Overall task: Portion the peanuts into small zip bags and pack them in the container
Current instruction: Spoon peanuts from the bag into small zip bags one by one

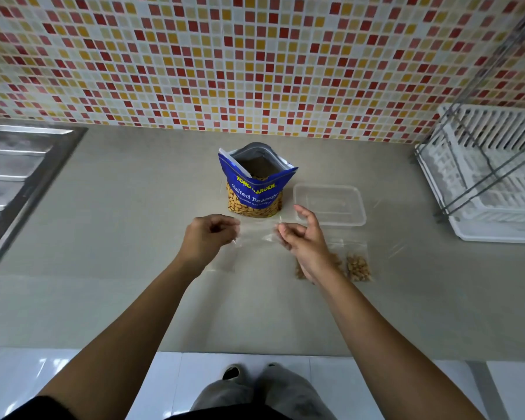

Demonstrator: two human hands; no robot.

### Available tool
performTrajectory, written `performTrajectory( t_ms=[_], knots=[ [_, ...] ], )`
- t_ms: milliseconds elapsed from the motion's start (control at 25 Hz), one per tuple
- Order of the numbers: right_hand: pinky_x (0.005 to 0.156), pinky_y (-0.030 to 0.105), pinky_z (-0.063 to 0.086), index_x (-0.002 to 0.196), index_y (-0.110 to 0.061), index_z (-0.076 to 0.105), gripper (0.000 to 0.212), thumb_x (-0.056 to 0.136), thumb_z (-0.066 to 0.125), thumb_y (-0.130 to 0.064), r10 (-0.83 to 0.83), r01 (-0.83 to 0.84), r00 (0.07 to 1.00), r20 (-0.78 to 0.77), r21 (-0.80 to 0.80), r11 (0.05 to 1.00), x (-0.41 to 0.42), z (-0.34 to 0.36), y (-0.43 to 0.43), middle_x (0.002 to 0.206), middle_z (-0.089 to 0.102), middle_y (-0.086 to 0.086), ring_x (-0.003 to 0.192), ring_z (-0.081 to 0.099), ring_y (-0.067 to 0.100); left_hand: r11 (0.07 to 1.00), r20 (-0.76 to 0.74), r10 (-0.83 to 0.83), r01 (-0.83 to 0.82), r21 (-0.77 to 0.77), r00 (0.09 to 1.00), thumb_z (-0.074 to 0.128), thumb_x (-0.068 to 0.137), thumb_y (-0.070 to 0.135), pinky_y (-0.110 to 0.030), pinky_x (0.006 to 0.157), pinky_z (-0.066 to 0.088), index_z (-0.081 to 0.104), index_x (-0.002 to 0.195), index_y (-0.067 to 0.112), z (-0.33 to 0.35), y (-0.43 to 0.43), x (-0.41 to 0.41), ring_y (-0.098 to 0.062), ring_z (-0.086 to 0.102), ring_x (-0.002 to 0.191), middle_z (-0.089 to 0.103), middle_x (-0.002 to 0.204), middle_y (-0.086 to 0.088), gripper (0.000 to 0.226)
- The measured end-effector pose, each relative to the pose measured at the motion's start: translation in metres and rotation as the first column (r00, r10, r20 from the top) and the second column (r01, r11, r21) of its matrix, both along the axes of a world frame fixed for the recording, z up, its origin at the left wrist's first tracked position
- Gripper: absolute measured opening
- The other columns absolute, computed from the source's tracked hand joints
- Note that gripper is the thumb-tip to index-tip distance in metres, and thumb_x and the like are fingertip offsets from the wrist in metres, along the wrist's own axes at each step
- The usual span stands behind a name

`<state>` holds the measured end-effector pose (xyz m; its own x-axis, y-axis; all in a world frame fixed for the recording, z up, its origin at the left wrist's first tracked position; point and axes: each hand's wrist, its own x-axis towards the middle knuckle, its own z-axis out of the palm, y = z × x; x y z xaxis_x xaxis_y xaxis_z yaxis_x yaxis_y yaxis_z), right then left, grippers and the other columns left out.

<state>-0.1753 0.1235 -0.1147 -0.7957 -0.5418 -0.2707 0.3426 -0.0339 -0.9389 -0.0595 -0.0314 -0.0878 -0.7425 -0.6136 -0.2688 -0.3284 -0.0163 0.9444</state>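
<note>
Clear zip bag [256, 235] barely visible, pinched by left hand [209, 235], right hand [301, 239]; filled bag [299, 272] half-hidden.

Open peanut bag [255, 189] upright on counter [128, 237], clear container [328, 185] beside it, left hand [208, 237] and right hand [300, 241] pinching empty zip bag [256, 233], filled bag [358, 266] nearby

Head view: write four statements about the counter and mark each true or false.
1. The peanut bag stands open on the counter. True.
2. The container already holds packed bags. False: it looks empty, and the filled zip bags lie on the counter in front of it.
3. The left hand and the right hand hold an empty zip bag between them. True.
4. The dish rack is left of the peanut bag. False: it is on the right, and the sink is on the left.
</note>
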Motion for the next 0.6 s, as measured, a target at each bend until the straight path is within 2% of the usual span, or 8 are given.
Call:
performTrajectory(
  t_ms=[120,200,320,360,400,440,520,600],
  knots=[
    [0.061,0.018,0.048,0.115,-0.029,0.044,0.051,0.081,0.067,-0.001,-0.026,0.025,1.000,0.013,0.034,0.999,0.002,0.003,0.001,0.085,0.065,0.003,0.071,0.062,0.008,0.976,0.051,0.020,-0.008,-0.218,0.998,0.064,0.085,0.008,-0.028,0.077,0.055,0.070,0.099,0.007,0.001,0.000,-0.001,-0.022,0.065,0.076,0.069,0.084,-0.010,0.015],
    [0.063,0.020,0.048,0.114,-0.026,0.046,0.050,0.079,0.069,0.000,-0.064,0.064,0.997,0.044,0.010,0.998,0.000,0.007,0.001,0.086,0.061,0.002,0.074,0.060,0.009,0.972,0.033,0.019,-0.011,-0.236,0.999,0.063,0.085,0.009,-0.029,0.078,0.055,0.070,0.101,0.007,0.004,0.000,-0.002,-0.021,0.065,0.077,0.069,0.085,-0.010,0.017],
    [0.066,0.021,0.049,0.118,-0.018,0.045,0.045,0.083,0.062,0.004,-0.107,0.116,0.985,0.135,-0.056,0.992,-0.004,0.014,0.000,0.080,0.065,-0.002,0.067,0.060,0.005,0.988,-0.008,0.025,-0.025,-0.154,1.000,0.064,0.084,0.009,-0.032,0.079,0.056,0.070,0.097,0.010,0.009,-0.004,-0.005,-0.023,0.064,0.078,0.068,0.081,-0.008,0.014],
    [0.071,0.024,0.050,0.119,-0.016,0.045,0.042,0.085,0.061,0.003,-0.125,0.126,0.991,0.050,-0.016,0.992,-0.004,0.014,0.001,0.082,0.066,-0.002,0.070,0.060,0.005,0.993,-0.021,0.030,-0.032,-0.118,0.999,0.065,0.084,0.008,-0.033,0.079,0.056,0.070,0.094,0.012,0.011,-0.006,-0.005,-0.023,0.064,0.077,0.068,0.079,-0.007,0.012],
    [0.080,0.026,0.050,0.120,-0.015,0.046,0.040,0.085,0.062,-0.002,-0.132,0.143,0.982,-0.139,0.077,0.987,-0.005,0.015,0.003,0.090,0.066,-0.001,0.080,0.060,0.006,0.996,-0.034,0.027,-0.030,-0.086,0.999,0.065,0.084,0.006,-0.032,0.077,0.056,0.069,0.091,0.014,0.013,-0.008,-0.005,-0.023,0.063,0.077,0.067,0.076,-0.006,0.011],
    [0.089,0.024,0.047,0.120,-0.014,0.048,0.038,0.085,0.064,-0.010,-0.097,0.177,0.917,-0.386,0.176,0.968,-0.006,0.017,0.005,0.100,0.064,-0.001,0.091,0.058,0.008,0.997,-0.042,0.016,-0.019,-0.068,0.999,0.065,0.083,0.005,-0.029,0.075,0.056,0.068,0.088,0.017,0.015,-0.010,-0.004,-0.023,0.063,0.076,0.067,0.075,-0.006,0.013],
    [0.096,0.012,0.035,0.122,-0.012,0.052,0.050,0.080,0.068,-0.034,0.104,0.155,0.636,-0.765,0.259,0.953,-0.005,0.026,0.007,0.115,0.055,-0.004,0.108,0.048,0.005,0.997,-0.052,-0.032,0.029,-0.067,0.998,0.066,0.082,0.003,-0.027,0.071,0.055,0.064,0.091,0.022,0.022,-0.012,-0.003,-0.022,0.064,0.074,0.068,0.075,-0.007,0.022],
    [0.100,0.006,0.024,0.127,-0.013,0.050,0.073,0.070,0.070,-0.053,0.351,0.015,0.416,-0.839,0.392,0.920,-0.002,0.038,0.003,0.123,0.051,-0.007,0.115,0.041,0.002,0.995,-0.079,-0.065,0.059,-0.074,0.995,0.067,0.080,0.002,-0.027,0.069,0.054,0.052,0.100,0.022,0.032,-0.010,-0.005,-0.020,0.065,0.072,0.070,0.078,-0.010,0.032]
  ],
)
